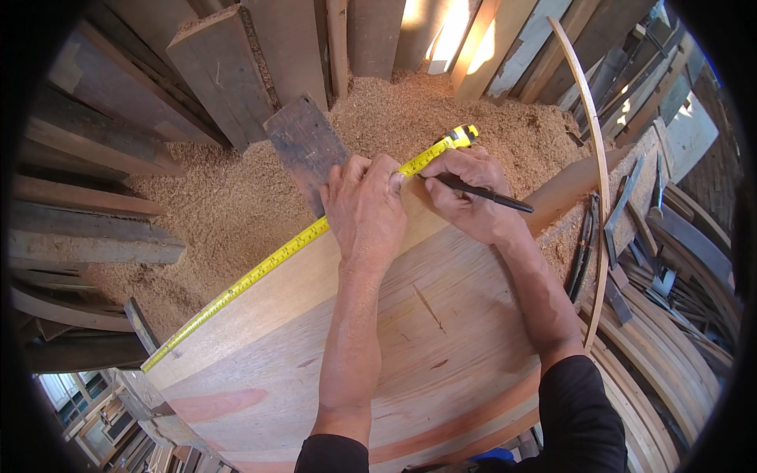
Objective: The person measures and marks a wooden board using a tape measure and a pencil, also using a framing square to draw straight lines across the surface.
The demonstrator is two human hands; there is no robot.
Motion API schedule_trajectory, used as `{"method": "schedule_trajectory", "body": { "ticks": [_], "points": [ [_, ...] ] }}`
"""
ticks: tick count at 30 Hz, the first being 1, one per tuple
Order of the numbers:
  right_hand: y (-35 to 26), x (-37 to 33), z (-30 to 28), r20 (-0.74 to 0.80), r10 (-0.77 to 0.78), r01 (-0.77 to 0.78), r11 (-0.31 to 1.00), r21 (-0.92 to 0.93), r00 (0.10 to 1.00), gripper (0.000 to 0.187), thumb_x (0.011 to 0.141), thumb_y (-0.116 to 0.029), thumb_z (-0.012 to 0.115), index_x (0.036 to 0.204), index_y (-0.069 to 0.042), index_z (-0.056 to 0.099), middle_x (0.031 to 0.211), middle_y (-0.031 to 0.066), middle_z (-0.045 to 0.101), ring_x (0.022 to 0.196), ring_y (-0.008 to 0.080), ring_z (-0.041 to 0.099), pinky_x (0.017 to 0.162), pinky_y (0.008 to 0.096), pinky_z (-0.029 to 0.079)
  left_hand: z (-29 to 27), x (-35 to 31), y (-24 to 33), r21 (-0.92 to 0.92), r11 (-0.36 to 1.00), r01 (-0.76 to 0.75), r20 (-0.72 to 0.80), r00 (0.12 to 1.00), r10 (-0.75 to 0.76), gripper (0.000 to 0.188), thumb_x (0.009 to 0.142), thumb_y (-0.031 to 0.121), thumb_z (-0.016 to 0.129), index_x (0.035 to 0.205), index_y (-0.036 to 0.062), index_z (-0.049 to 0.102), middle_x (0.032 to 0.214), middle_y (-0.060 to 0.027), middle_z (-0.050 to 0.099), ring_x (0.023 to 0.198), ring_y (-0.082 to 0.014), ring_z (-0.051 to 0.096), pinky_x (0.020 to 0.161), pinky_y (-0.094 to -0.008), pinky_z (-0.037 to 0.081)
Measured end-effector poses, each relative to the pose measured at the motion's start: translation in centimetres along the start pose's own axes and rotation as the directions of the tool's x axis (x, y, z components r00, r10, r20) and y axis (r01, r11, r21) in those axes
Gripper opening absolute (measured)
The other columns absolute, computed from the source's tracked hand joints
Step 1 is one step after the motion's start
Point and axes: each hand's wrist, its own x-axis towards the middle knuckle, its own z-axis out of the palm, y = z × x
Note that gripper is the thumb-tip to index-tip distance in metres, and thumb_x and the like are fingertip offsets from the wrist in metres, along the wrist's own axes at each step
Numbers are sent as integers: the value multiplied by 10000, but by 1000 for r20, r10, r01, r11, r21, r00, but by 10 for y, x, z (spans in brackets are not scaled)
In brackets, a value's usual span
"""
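A yellow tape measure [252, 276] is stretched along the far edge of a wide wooden panel [441, 315], from its left corner up to the right. Its blade passes under my left hand [365, 209], which is closed over it with the thumb pressing at the edge. Beyond my hands, the yellow and black end of the tape [462, 135] sticks out past the panel. A black pen [495, 197] is pinched in my right hand [475, 189], its tip close to the tape and the panel's edge, beside my left thumb. My right fingers partly hide that spot.
Sawdust [213, 189] covers the floor beyond the panel. Planks [221, 71] lean around it, and a dark board [303, 146] touches near my left hand. At right a thin curved strip [595, 142] rises beside hand tools [583, 244] and stacked curved wood [654, 370].
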Motion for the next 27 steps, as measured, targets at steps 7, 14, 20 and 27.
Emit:
{"method": "schedule_trajectory", "body": {
  "ticks": [7,14,20,27],
  "points": [
    [2,-3,-4,65,65,-62,997,-42,996,54,888,-1,644,916,12,689,695,80,635,611,159,608,610,320,501,0,0,-1,-5,1000,5,5,1000,-5,65,928,179,731,972,141,703,928,-35,606,961,-270,570,910,-437,429],
    [105,8,-50,-266,279,-326,933,-154,923,458,1074,-384,553,1354,-32,638,1159,148,716,1065,188,663,929,332,531,-5,1,6,-15,1000,18,24,1000,-18,63,923,167,731,977,142,710,929,-37,609,960,-269,568,928,-434,426],
    [140,15,-34,437,729,-820,300,487,526,514,971,-449,712,1321,-77,651,1175,94,694,1086,196,672,966,346,562,1,0,2,-19,1000,11,8,1000,-11,64,914,167,737,968,142,715,931,-38,612,962,-271,570,939,-434,430],
    [55,11,-62,172,656,-678,707,201,735,376,935,-290,778,1215,-69,659,1130,102,686,992,159,683,784,301,613,2,-6,-3,53,997,-64,-114,991,69,45,898,158,735,927,155,700,942,-38,620,967,-291,570,924,-440,418]
  ]
}}
